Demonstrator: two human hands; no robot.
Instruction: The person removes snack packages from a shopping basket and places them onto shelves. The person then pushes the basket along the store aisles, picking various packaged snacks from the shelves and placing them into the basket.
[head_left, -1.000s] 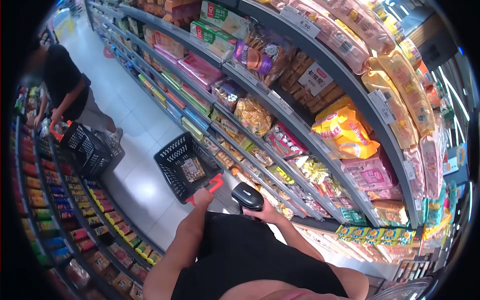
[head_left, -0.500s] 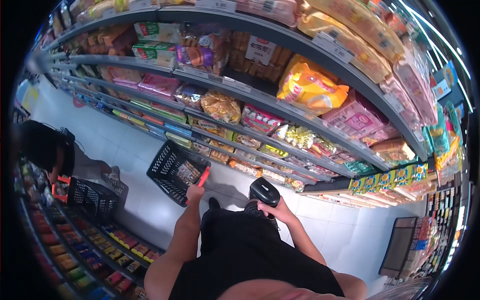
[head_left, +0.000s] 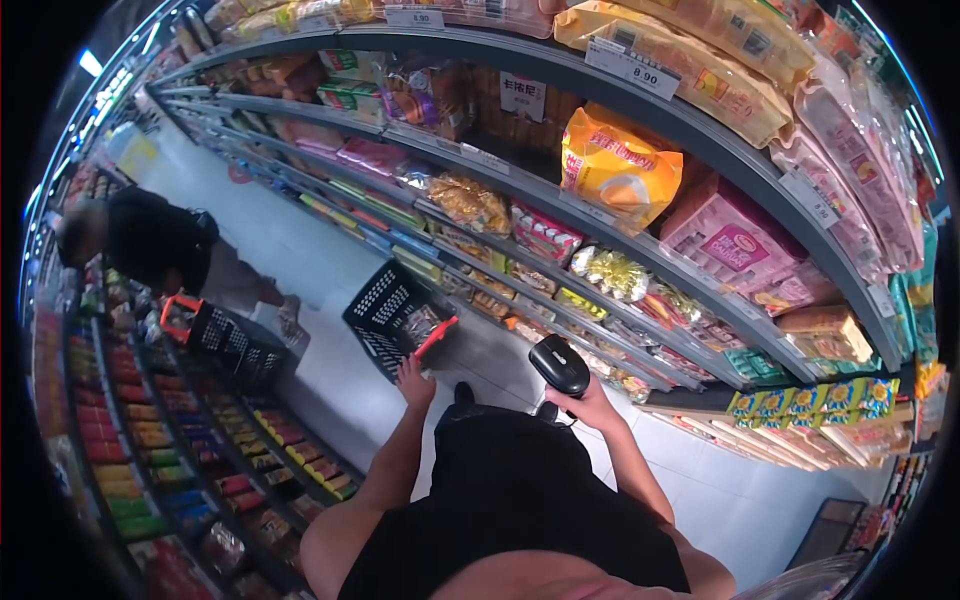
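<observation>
The left hand has released the red handle of the black plastic basket and is open nearby, therefore free; the right hand grips a black rounded device.

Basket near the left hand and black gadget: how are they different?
The basket looks bigger than the gadget. The basket has holes and a red handle; the gadget looks solid. The right hand grips the gadget; the basket is by the open left hand. Both are mostly black.
</observation>
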